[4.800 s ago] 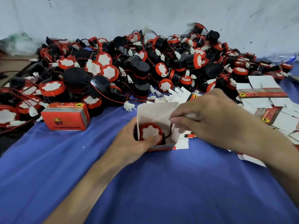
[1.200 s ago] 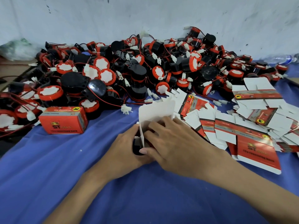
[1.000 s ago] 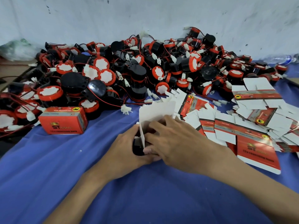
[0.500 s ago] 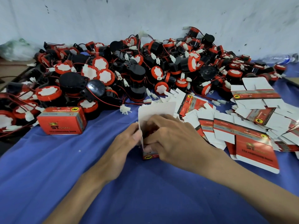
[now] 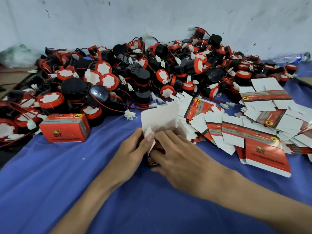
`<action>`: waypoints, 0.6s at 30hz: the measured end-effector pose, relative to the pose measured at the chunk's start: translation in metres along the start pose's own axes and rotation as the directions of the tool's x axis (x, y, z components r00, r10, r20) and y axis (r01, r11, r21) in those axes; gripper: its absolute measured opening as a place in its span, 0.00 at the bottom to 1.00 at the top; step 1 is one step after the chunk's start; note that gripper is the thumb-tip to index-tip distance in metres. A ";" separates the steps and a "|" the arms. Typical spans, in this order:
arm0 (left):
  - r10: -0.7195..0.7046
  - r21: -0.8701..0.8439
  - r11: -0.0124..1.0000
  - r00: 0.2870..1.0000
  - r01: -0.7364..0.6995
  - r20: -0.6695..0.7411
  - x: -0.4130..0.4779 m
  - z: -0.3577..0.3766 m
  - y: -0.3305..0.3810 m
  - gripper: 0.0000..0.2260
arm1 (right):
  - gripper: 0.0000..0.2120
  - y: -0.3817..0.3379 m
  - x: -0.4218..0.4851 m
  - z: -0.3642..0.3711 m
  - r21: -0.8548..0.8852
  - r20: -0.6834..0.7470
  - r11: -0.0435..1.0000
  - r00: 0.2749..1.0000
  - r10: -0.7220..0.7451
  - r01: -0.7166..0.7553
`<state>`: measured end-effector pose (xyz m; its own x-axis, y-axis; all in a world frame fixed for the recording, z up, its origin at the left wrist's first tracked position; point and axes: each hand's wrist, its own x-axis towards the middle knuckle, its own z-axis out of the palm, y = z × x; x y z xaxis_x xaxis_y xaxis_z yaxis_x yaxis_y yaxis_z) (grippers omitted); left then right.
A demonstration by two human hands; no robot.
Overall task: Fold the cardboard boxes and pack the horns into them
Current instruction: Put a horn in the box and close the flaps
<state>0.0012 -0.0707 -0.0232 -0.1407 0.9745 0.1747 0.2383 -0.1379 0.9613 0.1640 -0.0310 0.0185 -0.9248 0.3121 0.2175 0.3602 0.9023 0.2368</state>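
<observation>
Right hand [image 5: 179, 159] lies flat-fingered over open box [image 5: 159, 120], fingers straight, pressing contents or inner flap down; horn inside hidden. Left hand [image 5: 133, 149] pinches small side flap [image 5: 149, 132] with thumb, steadying box on blue cloth [image 5: 84, 191]. Tall lid flap stands upright behind. Advice: tuck side flaps first, keep wire inside, then fold lid over. Finished box [image 5: 65, 127] sits left. Flat blanks [image 5: 253, 132] right. Horn pile [image 5: 135, 73] beyond.

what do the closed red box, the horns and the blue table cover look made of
Closed red box: thin printed card, slightly glossy, with sharp folded edges. Horns: black moulded plastic with red rims, faintly shiny; the white faces could be paper. Blue cover: matte woven cloth, with soft wrinkles.
</observation>
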 end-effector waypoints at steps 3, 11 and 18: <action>-0.015 0.004 1.000 1.000 0.015 -0.003 0.002 0.001 0.000 0.18 | 0.12 0.010 -0.017 0.005 0.253 -0.242 0.966 0.970 0.006 0.057; 0.005 0.103 0.995 0.991 0.008 -0.132 0.008 0.009 0.004 0.13 | 0.16 0.021 -0.033 0.021 0.669 -0.399 0.743 0.840 0.367 -0.008; 0.179 0.123 0.980 0.961 -0.156 -0.209 0.003 0.019 0.006 0.13 | 0.13 0.021 -0.033 0.029 0.947 -0.187 0.320 0.822 0.537 0.007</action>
<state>0.0206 -0.0653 -0.0210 -0.2930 0.8753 0.3847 0.3734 -0.2657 0.8888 0.1989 -0.0134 -0.0109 -0.5438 0.6858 0.4836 -0.0072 0.5724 -0.8199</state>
